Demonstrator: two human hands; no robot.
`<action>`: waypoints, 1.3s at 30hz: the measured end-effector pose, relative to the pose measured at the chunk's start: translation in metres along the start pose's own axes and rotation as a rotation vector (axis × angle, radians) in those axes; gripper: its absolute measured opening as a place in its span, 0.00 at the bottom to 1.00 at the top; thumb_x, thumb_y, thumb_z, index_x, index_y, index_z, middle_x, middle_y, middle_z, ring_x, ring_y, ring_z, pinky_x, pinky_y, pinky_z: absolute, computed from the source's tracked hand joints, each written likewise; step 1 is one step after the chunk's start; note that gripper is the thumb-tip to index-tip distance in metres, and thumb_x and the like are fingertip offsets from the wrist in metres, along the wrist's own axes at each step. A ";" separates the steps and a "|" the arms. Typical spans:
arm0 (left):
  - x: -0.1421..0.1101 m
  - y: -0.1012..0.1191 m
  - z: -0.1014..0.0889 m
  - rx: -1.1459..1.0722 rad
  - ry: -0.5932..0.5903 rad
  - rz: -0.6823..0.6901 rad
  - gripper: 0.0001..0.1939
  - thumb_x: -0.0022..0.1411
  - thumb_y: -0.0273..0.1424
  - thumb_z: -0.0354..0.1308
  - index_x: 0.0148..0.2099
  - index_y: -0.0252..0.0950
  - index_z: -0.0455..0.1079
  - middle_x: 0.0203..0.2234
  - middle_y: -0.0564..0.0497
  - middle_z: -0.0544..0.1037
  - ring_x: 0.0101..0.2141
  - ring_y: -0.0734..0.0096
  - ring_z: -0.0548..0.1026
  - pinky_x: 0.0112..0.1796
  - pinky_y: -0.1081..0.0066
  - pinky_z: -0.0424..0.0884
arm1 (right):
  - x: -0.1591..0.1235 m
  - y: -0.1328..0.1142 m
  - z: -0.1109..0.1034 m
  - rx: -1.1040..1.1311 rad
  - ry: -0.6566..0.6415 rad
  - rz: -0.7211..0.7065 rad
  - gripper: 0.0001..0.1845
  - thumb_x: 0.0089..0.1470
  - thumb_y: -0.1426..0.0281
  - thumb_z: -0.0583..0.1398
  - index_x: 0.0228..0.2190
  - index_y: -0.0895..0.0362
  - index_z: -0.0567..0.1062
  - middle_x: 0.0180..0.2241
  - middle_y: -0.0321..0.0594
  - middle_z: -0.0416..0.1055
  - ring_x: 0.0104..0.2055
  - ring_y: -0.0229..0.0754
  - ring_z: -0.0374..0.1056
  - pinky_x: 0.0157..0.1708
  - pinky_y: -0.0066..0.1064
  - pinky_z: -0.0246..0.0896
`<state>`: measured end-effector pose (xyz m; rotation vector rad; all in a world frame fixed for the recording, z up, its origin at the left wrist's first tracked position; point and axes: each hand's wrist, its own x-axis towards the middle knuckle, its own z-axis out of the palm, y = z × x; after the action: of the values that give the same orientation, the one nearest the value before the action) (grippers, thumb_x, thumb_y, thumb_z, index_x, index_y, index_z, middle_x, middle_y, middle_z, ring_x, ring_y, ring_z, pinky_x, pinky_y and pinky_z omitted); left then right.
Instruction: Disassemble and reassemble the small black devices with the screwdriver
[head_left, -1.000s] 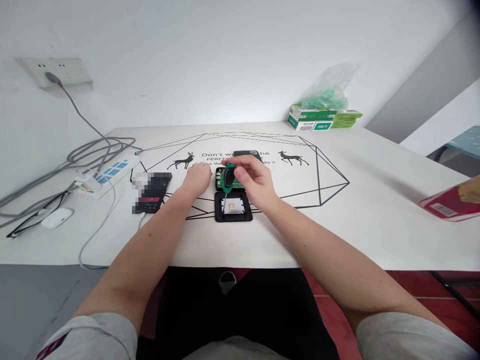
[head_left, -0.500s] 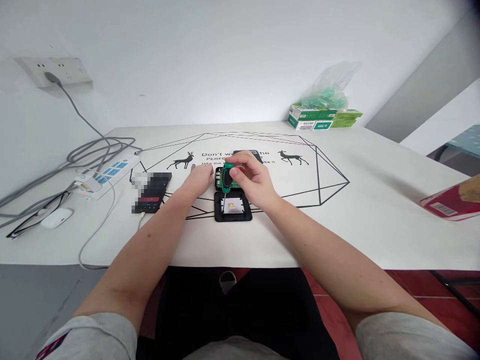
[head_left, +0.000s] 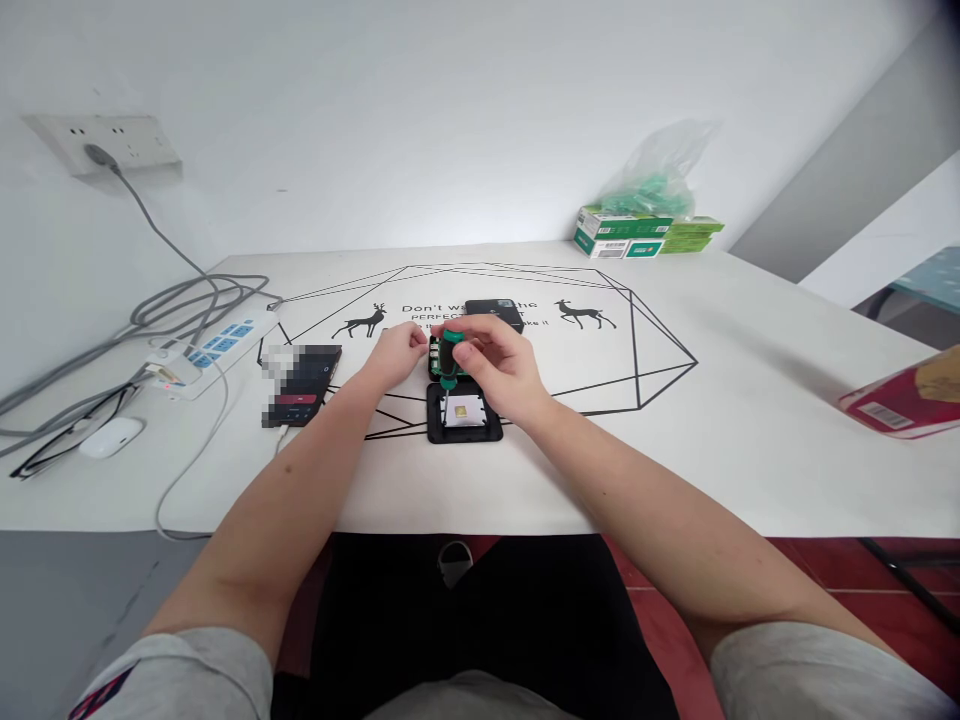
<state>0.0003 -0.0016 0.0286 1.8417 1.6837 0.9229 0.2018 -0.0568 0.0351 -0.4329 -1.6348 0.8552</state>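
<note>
My right hand (head_left: 504,368) is closed round the green and black handle of a screwdriver (head_left: 451,358), its shaft pointing down and toward me. The shaft passes over an open black plastic cover (head_left: 486,434) that holds a whitish plate with a small gold square. Just behind this cover is a black case with a green circuit board (head_left: 435,350), mostly hidden by my right hand and the screwdriver. My left hand (head_left: 397,355) is closed beside the case's left edge, thumb and fingertips together. Whatever those fingertips may hold is too small to make out.
Behind my right hand lies a dark flat object (head_left: 489,313). A phone (head_left: 313,385) with a cable is left of my forearm. Further left are a power strip (head_left: 232,345), glasses (head_left: 71,432) and a white earbud case (head_left: 112,437). Green boxes (head_left: 628,228) stand at the back right.
My left hand has shifted slightly left and away from me, its fingertips now showing pinched together. The right hand has tilted a little with the screwdriver, uncovering more of the dark object behind.
</note>
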 end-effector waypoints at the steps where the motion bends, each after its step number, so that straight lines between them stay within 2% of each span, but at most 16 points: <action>1: 0.001 -0.001 -0.001 -0.007 0.010 -0.010 0.09 0.61 0.24 0.65 0.31 0.39 0.68 0.29 0.52 0.77 0.36 0.62 0.75 0.40 0.65 0.69 | 0.000 -0.002 0.000 0.000 -0.022 0.001 0.19 0.68 0.48 0.65 0.51 0.47 0.80 0.50 0.43 0.82 0.49 0.46 0.80 0.48 0.44 0.80; 3: 0.002 -0.002 -0.002 -0.059 0.038 -0.050 0.09 0.62 0.24 0.64 0.32 0.39 0.68 0.29 0.53 0.76 0.34 0.65 0.73 0.39 0.67 0.68 | 0.000 -0.004 -0.001 -0.010 -0.040 -0.007 0.18 0.71 0.50 0.62 0.52 0.46 0.81 0.51 0.43 0.82 0.50 0.47 0.80 0.52 0.46 0.79; 5: 0.003 -0.001 -0.002 -0.156 0.057 -0.093 0.08 0.62 0.23 0.63 0.33 0.38 0.68 0.30 0.54 0.75 0.33 0.68 0.72 0.38 0.68 0.68 | 0.001 -0.004 -0.001 -0.049 -0.020 -0.041 0.17 0.71 0.51 0.61 0.51 0.46 0.82 0.48 0.42 0.82 0.48 0.46 0.79 0.51 0.46 0.78; 8: 0.002 0.003 -0.001 -0.252 0.074 -0.102 0.08 0.62 0.21 0.63 0.34 0.38 0.69 0.30 0.54 0.76 0.32 0.70 0.72 0.38 0.70 0.68 | 0.003 0.000 0.000 -0.115 0.021 -0.083 0.19 0.66 0.48 0.66 0.49 0.46 0.82 0.39 0.39 0.77 0.37 0.43 0.71 0.45 0.44 0.76; 10: 0.001 0.006 0.000 -0.272 0.092 -0.096 0.07 0.63 0.22 0.63 0.34 0.38 0.70 0.29 0.55 0.76 0.32 0.70 0.72 0.38 0.70 0.69 | 0.004 0.004 0.001 -0.113 0.037 -0.056 0.23 0.61 0.46 0.70 0.49 0.46 0.80 0.37 0.36 0.73 0.34 0.41 0.67 0.42 0.43 0.75; 14: -0.001 0.011 -0.001 -0.339 0.074 -0.100 0.07 0.66 0.26 0.64 0.34 0.37 0.71 0.27 0.55 0.75 0.29 0.71 0.70 0.35 0.70 0.68 | 0.003 0.010 0.004 -0.028 0.038 0.034 0.29 0.55 0.44 0.74 0.49 0.47 0.77 0.36 0.34 0.71 0.34 0.40 0.68 0.38 0.40 0.74; 17: -0.003 0.015 -0.001 -0.409 -0.008 -0.105 0.13 0.70 0.30 0.63 0.31 0.38 0.69 0.23 0.56 0.71 0.25 0.73 0.66 0.32 0.70 0.66 | 0.003 0.010 0.004 -0.007 0.056 0.023 0.31 0.51 0.43 0.75 0.47 0.47 0.76 0.39 0.35 0.72 0.37 0.41 0.72 0.38 0.39 0.75; 19: -0.005 0.018 -0.002 -0.441 -0.063 -0.100 0.16 0.71 0.32 0.63 0.29 0.38 0.68 0.21 0.56 0.69 0.24 0.74 0.64 0.30 0.71 0.65 | 0.004 0.006 0.004 -0.021 0.059 -0.021 0.29 0.53 0.42 0.73 0.46 0.47 0.77 0.44 0.39 0.74 0.44 0.44 0.74 0.41 0.41 0.77; 21: -0.007 0.020 -0.002 -0.465 -0.098 -0.101 0.19 0.71 0.34 0.63 0.27 0.38 0.66 0.21 0.55 0.67 0.23 0.74 0.62 0.28 0.71 0.62 | 0.003 0.001 0.003 0.005 0.023 -0.038 0.24 0.61 0.43 0.68 0.47 0.46 0.77 0.50 0.43 0.75 0.50 0.47 0.75 0.46 0.43 0.79; 24: -0.007 0.022 -0.003 -0.511 -0.126 -0.117 0.19 0.71 0.38 0.64 0.28 0.39 0.67 0.20 0.55 0.66 0.22 0.74 0.60 0.26 0.70 0.59 | 0.002 -0.005 0.003 0.113 -0.057 0.024 0.17 0.71 0.48 0.61 0.50 0.46 0.75 0.53 0.43 0.76 0.49 0.45 0.78 0.49 0.46 0.80; 27: -0.007 0.022 -0.003 -0.560 -0.144 -0.129 0.20 0.72 0.40 0.64 0.29 0.39 0.68 0.20 0.55 0.66 0.22 0.74 0.60 0.25 0.70 0.57 | 0.002 -0.002 0.004 0.128 -0.068 0.027 0.17 0.69 0.50 0.64 0.49 0.46 0.72 0.46 0.39 0.77 0.42 0.42 0.77 0.44 0.42 0.79; 31: -0.009 0.024 -0.003 -0.571 -0.142 -0.119 0.25 0.75 0.43 0.62 0.26 0.38 0.65 0.20 0.54 0.65 0.22 0.75 0.60 0.26 0.70 0.58 | 0.003 0.005 0.005 -0.001 0.053 -0.076 0.21 0.62 0.50 0.71 0.43 0.47 0.70 0.40 0.35 0.72 0.39 0.40 0.73 0.38 0.35 0.75; 33: -0.009 0.025 -0.003 -0.560 -0.142 -0.126 0.25 0.74 0.42 0.62 0.26 0.38 0.65 0.20 0.54 0.65 0.22 0.75 0.60 0.26 0.70 0.58 | 0.004 0.005 0.004 -0.012 0.060 -0.057 0.23 0.61 0.47 0.71 0.43 0.47 0.71 0.42 0.36 0.72 0.41 0.41 0.73 0.41 0.37 0.76; 36: -0.009 0.024 -0.003 -0.550 -0.154 -0.135 0.19 0.71 0.37 0.64 0.27 0.38 0.66 0.20 0.55 0.66 0.23 0.74 0.61 0.27 0.70 0.57 | 0.003 0.000 0.002 0.100 -0.028 0.041 0.22 0.64 0.44 0.66 0.47 0.46 0.72 0.49 0.40 0.76 0.45 0.44 0.77 0.47 0.44 0.80; 39: -0.009 0.022 -0.003 -0.538 -0.202 -0.128 0.15 0.63 0.34 0.69 0.29 0.38 0.67 0.21 0.55 0.69 0.23 0.75 0.62 0.28 0.70 0.57 | 0.002 -0.004 0.001 0.216 -0.103 0.102 0.17 0.70 0.49 0.62 0.49 0.46 0.72 0.46 0.39 0.77 0.42 0.44 0.78 0.47 0.47 0.81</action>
<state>0.0126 -0.0138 0.0450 1.3975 1.2577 0.9805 0.2007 -0.0582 0.0393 -0.3268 -1.6032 1.1344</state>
